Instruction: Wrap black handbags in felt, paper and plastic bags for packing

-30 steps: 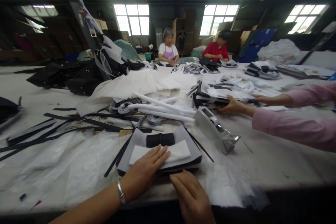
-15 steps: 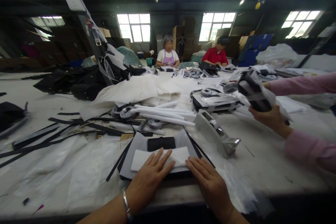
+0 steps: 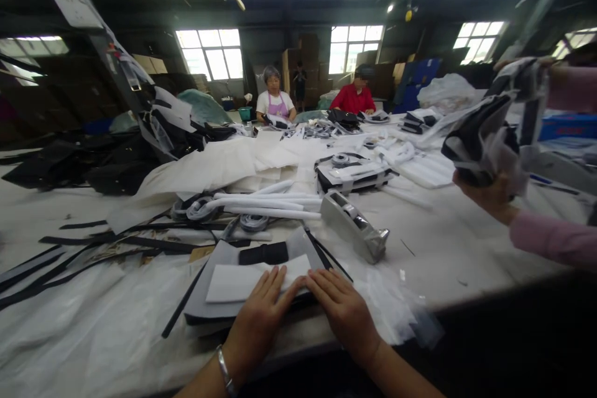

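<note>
A flat black bag (image 3: 212,322) lies at the table's front edge, a sheet of pale wrapping paper (image 3: 205,289) spread over it. On that paper rests a folded white padding sheet (image 3: 233,284), with a black strap-like band (image 3: 263,253) just behind it. My left hand (image 3: 259,311), a silver bangle at its wrist, presses flat on the white sheet with its fingers stretched out. My right hand (image 3: 345,311) lies with fingers extended at the sheet's right edge, its fingertips close to my left thumb. Neither hand grips anything.
A grey tape dispenser (image 3: 352,224) stands behind my right hand. White rolled tubes (image 3: 265,204) and coiled straps (image 3: 254,222) lie beyond the bag. At right, a co-worker's hand (image 3: 489,199) holds up a wrapped black bag (image 3: 485,140). Clear plastic (image 3: 93,317) covers the left front.
The view has turned right, so things sit further left. My right hand has come closer to my left, onto the sheet's edge. The co-worker's wrapped bag is held higher and turned.
</note>
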`<state>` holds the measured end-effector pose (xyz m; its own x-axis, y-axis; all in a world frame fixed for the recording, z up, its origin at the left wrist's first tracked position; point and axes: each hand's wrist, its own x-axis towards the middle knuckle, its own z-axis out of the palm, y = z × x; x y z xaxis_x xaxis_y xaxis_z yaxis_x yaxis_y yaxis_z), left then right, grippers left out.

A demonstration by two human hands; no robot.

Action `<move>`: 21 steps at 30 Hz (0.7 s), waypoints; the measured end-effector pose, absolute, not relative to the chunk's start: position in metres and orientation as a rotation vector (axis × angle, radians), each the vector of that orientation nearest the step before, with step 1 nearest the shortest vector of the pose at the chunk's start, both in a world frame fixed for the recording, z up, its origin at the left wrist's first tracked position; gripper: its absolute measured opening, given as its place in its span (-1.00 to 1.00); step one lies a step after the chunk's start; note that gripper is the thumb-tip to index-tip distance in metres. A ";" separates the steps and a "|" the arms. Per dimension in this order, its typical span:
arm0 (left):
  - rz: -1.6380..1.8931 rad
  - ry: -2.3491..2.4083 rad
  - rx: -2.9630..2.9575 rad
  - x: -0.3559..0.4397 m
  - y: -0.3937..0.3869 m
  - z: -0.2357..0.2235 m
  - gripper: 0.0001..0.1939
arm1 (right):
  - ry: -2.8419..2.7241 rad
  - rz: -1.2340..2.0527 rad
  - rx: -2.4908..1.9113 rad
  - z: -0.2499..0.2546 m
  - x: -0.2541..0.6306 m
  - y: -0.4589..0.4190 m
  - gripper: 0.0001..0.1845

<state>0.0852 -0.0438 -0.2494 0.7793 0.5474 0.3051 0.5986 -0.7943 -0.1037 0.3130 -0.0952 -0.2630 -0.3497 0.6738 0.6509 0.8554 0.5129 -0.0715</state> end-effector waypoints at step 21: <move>-0.539 -0.865 -2.671 0.081 -0.040 -0.260 -0.25 | -0.571 1.439 -0.918 -0.276 0.262 -0.139 -0.50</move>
